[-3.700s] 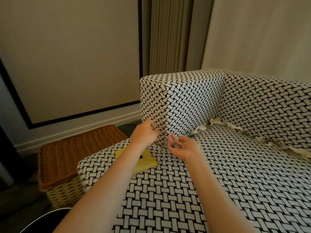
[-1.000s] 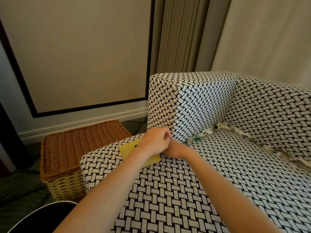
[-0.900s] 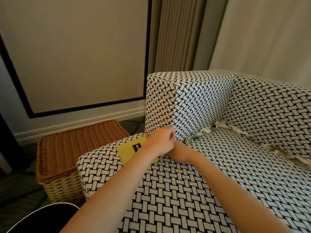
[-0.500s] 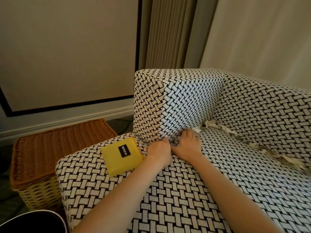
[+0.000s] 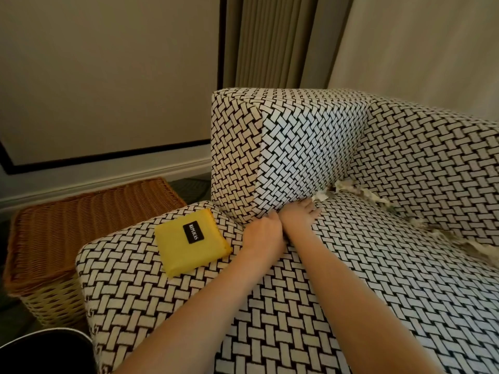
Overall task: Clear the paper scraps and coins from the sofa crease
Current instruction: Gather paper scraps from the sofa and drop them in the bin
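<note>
Torn paper scraps fill the crease between the black-and-white woven sofa seat and its backrest, trailing off to the right edge. My right hand lies flat on the seat with straight fingers reaching into the crease at the foot of the armrest, just short of the nearest scrap. My left hand sits beside it with curled fingers, knuckles against the armrest's base; whatever is inside the fist is hidden. No coins show.
A yellow pouch with a black label lies on the seat's left corner, next to my left hand. A wicker basket stands on the floor left of the sofa. A dark round object sits at the bottom left.
Both hands dropped from in front of the armrest down to the seat. My right hand, which held coins in its palm earlier, now lies flat with fingers in the crease. The view shifted right.
</note>
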Motion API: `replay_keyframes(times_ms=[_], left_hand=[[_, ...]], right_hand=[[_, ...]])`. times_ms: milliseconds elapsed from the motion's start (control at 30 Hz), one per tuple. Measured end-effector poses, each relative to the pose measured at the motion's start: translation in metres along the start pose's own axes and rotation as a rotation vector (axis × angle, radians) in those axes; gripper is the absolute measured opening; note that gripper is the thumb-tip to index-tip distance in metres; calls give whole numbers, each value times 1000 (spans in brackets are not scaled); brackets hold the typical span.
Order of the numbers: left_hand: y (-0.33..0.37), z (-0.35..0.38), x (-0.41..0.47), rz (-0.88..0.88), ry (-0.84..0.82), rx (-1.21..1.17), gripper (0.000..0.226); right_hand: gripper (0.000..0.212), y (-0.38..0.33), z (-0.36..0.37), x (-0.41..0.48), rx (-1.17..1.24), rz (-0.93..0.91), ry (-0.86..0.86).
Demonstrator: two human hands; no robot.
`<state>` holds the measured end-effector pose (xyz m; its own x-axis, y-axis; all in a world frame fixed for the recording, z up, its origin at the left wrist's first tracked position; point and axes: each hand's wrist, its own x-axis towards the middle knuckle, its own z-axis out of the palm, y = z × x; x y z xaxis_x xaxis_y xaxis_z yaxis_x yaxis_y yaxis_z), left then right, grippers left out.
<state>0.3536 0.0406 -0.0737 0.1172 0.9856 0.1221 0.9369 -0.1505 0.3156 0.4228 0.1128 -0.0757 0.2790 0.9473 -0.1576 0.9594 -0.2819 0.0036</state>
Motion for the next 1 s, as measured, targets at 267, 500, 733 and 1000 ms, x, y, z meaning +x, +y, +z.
replay_keyframes(times_ms=[267, 500, 733, 1000], left_hand=[[1, -3, 4, -99, -115, -198, 41], [9, 4, 17, -175, -274, -320, 63], [12, 9, 37, -158, -400, -426, 90], [18, 10, 44, -128, -364, -510, 50]], right_hand=[[68, -4, -1, 2, -8, 36, 19], [49, 3, 0, 16, 95, -56, 82], [34, 20, -6, 18, 206, -127, 140], [89, 33, 2, 28, 273, -77, 270]])
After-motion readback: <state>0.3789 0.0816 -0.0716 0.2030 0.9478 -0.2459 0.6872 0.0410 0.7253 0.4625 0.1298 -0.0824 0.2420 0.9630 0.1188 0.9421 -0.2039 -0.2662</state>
